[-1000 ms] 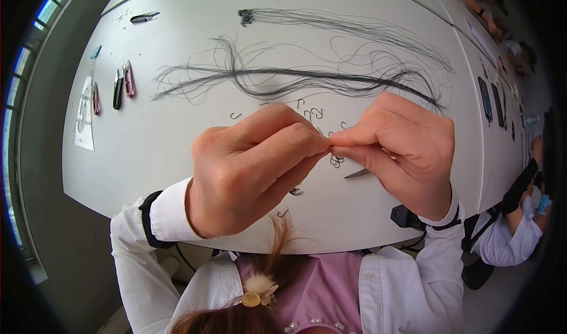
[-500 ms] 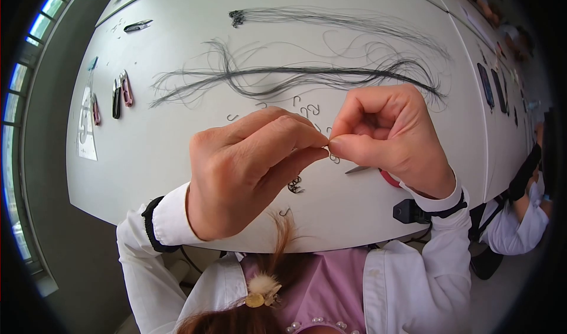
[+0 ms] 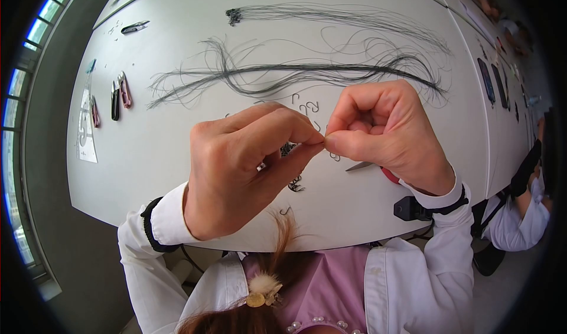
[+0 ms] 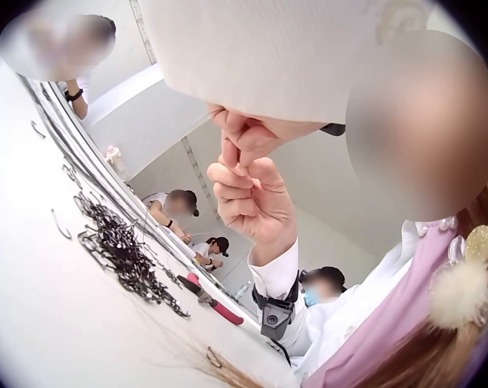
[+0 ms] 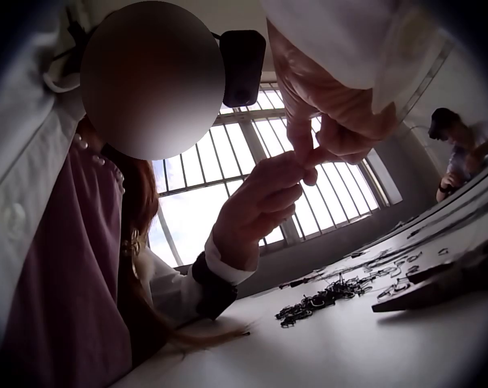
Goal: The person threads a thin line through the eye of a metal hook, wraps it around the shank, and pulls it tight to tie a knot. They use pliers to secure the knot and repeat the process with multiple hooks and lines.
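Above the white table (image 3: 147, 157), the left hand (image 3: 236, 168) and right hand (image 3: 393, 136) meet fingertip to fingertip. Each pinches, between thumb and forefinger, a tiny thing mostly hidden by the fingertips; its kind cannot be told. In the left wrist view the right hand (image 4: 256, 202) has its other fingers curled. Beneath the hands lie loose small hooks (image 3: 313, 106) and a dark pile of hooks (image 4: 123, 250), also seen in the right wrist view as a dark heap (image 5: 325, 301). Long dark strands (image 3: 295, 68) stretch across the table beyond the hands.
A second strand bundle (image 3: 331, 15) has dark hooks clustered at its left end. Black snips (image 3: 115, 100), pink snips (image 3: 124, 90) and a clear ruler (image 3: 87, 136) lie left. A red-handled tool (image 3: 390, 176) lies beneath the right hand. Other people sit farther off.
The right hand's forefinger has bent back and its fingers curled more, while both hands stay joined at the fingertips. The left hand has shifted slightly, uncovering more of the dark hooks.
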A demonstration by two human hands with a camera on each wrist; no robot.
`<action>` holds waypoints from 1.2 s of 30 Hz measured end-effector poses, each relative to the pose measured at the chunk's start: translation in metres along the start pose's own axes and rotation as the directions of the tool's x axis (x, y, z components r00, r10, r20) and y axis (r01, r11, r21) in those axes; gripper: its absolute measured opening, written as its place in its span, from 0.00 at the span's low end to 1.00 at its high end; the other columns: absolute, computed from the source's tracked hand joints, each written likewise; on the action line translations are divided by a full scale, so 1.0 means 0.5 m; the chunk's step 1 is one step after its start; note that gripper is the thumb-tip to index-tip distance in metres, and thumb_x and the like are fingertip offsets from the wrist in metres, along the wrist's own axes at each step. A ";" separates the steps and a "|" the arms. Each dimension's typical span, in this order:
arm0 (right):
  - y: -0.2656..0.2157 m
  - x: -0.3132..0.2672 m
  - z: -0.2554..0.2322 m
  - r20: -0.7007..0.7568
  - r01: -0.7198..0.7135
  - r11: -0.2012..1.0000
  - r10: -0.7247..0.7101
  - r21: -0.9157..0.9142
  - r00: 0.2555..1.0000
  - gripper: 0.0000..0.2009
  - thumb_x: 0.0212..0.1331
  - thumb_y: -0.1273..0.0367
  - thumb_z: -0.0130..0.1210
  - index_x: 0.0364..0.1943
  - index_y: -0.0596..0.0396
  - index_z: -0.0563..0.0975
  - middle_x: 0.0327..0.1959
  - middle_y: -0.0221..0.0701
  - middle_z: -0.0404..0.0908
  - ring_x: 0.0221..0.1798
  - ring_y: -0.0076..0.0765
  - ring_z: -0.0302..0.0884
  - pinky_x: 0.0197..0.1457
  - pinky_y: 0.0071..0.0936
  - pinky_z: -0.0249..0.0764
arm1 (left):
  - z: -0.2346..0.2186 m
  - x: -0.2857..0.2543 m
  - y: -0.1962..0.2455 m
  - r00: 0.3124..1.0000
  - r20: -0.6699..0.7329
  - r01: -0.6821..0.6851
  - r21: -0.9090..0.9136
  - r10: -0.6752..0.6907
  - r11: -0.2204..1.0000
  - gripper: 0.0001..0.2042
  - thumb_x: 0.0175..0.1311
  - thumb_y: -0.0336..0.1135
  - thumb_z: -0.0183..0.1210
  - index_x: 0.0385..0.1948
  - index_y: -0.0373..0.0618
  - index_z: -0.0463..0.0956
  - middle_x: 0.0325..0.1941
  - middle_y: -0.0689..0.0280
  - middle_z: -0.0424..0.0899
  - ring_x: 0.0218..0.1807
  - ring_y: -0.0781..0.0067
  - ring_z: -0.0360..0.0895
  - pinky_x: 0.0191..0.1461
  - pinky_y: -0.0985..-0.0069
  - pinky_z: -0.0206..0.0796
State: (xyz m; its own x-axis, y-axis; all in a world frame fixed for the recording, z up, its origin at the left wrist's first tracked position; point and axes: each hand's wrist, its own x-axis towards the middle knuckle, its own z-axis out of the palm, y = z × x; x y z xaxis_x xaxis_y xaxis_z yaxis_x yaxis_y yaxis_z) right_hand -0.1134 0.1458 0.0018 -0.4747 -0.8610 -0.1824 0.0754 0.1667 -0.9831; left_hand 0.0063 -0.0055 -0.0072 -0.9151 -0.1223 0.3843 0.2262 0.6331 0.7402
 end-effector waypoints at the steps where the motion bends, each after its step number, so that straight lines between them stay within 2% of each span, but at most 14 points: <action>1: 0.000 0.000 -0.001 0.006 -0.001 1.000 0.001 -0.013 1.000 0.03 0.49 0.77 0.58 0.22 0.59 0.77 0.15 0.17 0.69 0.18 0.07 0.60 0.20 0.10 0.55 | 0.000 0.000 -0.001 1.000 0.000 0.000 0.000 0.000 1.000 0.06 0.44 0.17 0.63 0.23 0.39 0.77 0.27 0.67 0.81 0.15 0.90 0.65 0.17 0.89 0.52; 2: -0.004 -0.001 -0.002 0.005 -0.001 1.000 0.001 -0.014 1.000 0.03 0.49 0.77 0.58 0.22 0.59 0.77 0.15 0.17 0.69 0.18 0.07 0.60 0.20 0.10 0.55 | 0.000 0.000 -0.001 1.000 -0.008 -0.011 0.000 0.011 1.000 0.06 0.44 0.17 0.63 0.22 0.39 0.77 0.27 0.67 0.81 0.16 0.90 0.66 0.17 0.89 0.53; 4: -0.014 -0.002 -0.005 0.029 -0.038 0.999 0.038 -0.006 0.999 0.02 0.48 0.79 0.59 0.26 0.62 0.77 0.22 0.25 0.77 0.25 0.11 0.69 0.28 0.10 0.64 | 0.000 0.000 0.000 1.000 -0.020 -0.021 0.000 0.021 1.000 0.06 0.44 0.17 0.62 0.22 0.39 0.77 0.26 0.68 0.80 0.16 0.90 0.66 0.17 0.89 0.53; 6: -0.019 -0.002 -0.010 0.044 -0.051 0.999 0.050 0.009 0.998 0.02 0.48 0.79 0.59 0.27 0.62 0.78 0.23 0.26 0.77 0.25 0.12 0.70 0.29 0.11 0.65 | -0.001 0.001 0.003 0.999 -0.021 0.043 -0.062 -0.044 0.997 0.06 0.44 0.17 0.61 0.22 0.40 0.76 0.26 0.68 0.79 0.17 0.90 0.66 0.17 0.89 0.53; 11: -0.036 -0.006 -0.015 0.041 -0.083 0.997 0.083 -0.012 0.996 0.05 0.46 0.80 0.61 0.29 0.62 0.79 0.26 0.26 0.78 0.27 0.13 0.70 0.30 0.11 0.66 | -0.006 0.003 0.007 0.997 -0.026 0.064 -0.087 -0.067 0.994 0.06 0.44 0.17 0.61 0.21 0.40 0.75 0.25 0.69 0.79 0.17 0.91 0.63 0.17 0.90 0.51; 13: -0.040 -0.009 -0.017 0.042 -0.008 0.996 0.012 -0.091 0.999 0.06 0.44 0.81 0.62 0.27 0.61 0.79 0.27 0.26 0.76 0.28 0.14 0.71 0.30 0.12 0.66 | -0.007 0.002 0.007 0.996 -0.024 0.084 -0.114 -0.087 0.990 0.06 0.44 0.18 0.60 0.21 0.41 0.75 0.25 0.69 0.78 0.17 0.91 0.62 0.17 0.90 0.50; 16: -0.052 -0.010 -0.017 0.065 -0.001 0.972 0.017 -0.233 0.998 0.06 0.42 0.81 0.63 0.26 0.60 0.80 0.27 0.26 0.75 0.28 0.16 0.71 0.30 0.13 0.66 | -0.009 0.002 0.007 0.997 -0.010 0.080 -0.120 -0.082 0.990 0.06 0.45 0.18 0.60 0.21 0.40 0.75 0.25 0.70 0.78 0.17 0.92 0.61 0.18 0.90 0.49; 23: -0.039 -0.011 -0.019 0.032 0.023 0.984 -0.018 -0.176 0.999 0.03 0.46 0.80 0.61 0.26 0.60 0.80 0.26 0.27 0.75 0.29 0.17 0.72 0.32 0.13 0.66 | -0.012 0.001 0.006 0.994 0.023 0.111 -0.160 -0.108 0.981 0.06 0.46 0.18 0.59 0.22 0.40 0.75 0.26 0.69 0.78 0.18 0.91 0.61 0.19 0.90 0.50; 25: -0.037 -0.010 -0.021 -0.013 0.099 0.984 -0.102 -0.151 0.995 0.02 0.48 0.78 0.60 0.27 0.61 0.80 0.26 0.27 0.75 0.29 0.17 0.71 0.32 0.14 0.66 | -0.014 0.001 0.007 0.993 0.027 0.119 -0.179 -0.116 0.977 0.06 0.46 0.18 0.59 0.22 0.40 0.74 0.26 0.69 0.78 0.18 0.91 0.62 0.19 0.90 0.50; 29: -0.034 -0.003 -0.034 -0.010 0.149 0.962 -0.156 -0.230 0.988 0.02 0.49 0.77 0.61 0.27 0.61 0.80 0.26 0.28 0.75 0.29 0.17 0.69 0.31 0.13 0.64 | -0.029 0.004 0.022 0.978 0.124 0.192 -0.241 -0.167 0.951 0.05 0.47 0.18 0.59 0.22 0.40 0.74 0.27 0.68 0.78 0.19 0.90 0.64 0.19 0.89 0.52; 31: -0.019 0.005 -0.031 0.015 0.214 0.968 -0.214 -0.132 0.977 0.04 0.50 0.74 0.62 0.27 0.61 0.80 0.25 0.24 0.76 0.26 0.12 0.67 0.27 0.11 0.61 | -0.035 0.001 0.024 0.967 0.176 0.224 -0.255 -0.183 0.941 0.05 0.48 0.18 0.59 0.22 0.39 0.74 0.27 0.66 0.78 0.21 0.89 0.66 0.20 0.89 0.52; 33: -0.011 0.011 -0.020 0.036 0.241 0.968 -0.239 -0.073 0.970 0.04 0.50 0.74 0.62 0.28 0.61 0.80 0.25 0.24 0.75 0.27 0.13 0.68 0.28 0.11 0.62 | -0.037 -0.003 0.021 0.962 0.182 0.264 -0.426 -0.203 0.865 0.03 0.51 0.20 0.57 0.23 0.38 0.73 0.28 0.64 0.76 0.26 0.86 0.69 0.24 0.89 0.55; 34: -0.007 0.012 -0.014 0.056 0.263 0.965 -0.262 -0.011 0.963 0.04 0.51 0.75 0.62 0.29 0.62 0.80 0.26 0.25 0.75 0.28 0.14 0.69 0.29 0.11 0.64 | -0.037 -0.004 0.024 0.964 0.178 0.258 -0.427 -0.199 0.867 0.03 0.51 0.20 0.57 0.23 0.38 0.73 0.28 0.64 0.76 0.26 0.86 0.69 0.24 0.89 0.55; 36: 0.000 0.013 -0.002 0.051 0.289 0.957 -0.289 0.014 0.956 0.04 0.51 0.75 0.61 0.29 0.62 0.80 0.26 0.25 0.75 0.28 0.14 0.70 0.30 0.11 0.65 | -0.037 -0.004 0.030 0.952 0.106 0.294 -0.582 -0.287 0.758 0.02 0.53 0.22 0.56 0.24 0.38 0.72 0.28 0.62 0.75 0.28 0.84 0.69 0.28 0.88 0.58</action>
State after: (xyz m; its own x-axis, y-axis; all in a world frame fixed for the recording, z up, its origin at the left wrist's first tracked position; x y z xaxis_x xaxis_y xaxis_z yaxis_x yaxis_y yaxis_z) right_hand -0.1175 0.1406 0.0007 -0.4306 -0.8959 0.1096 -0.0528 -0.0962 -0.9940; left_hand 0.0176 -0.0100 0.0133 -0.9716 -0.2171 0.0943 0.0966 -0.0004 0.9953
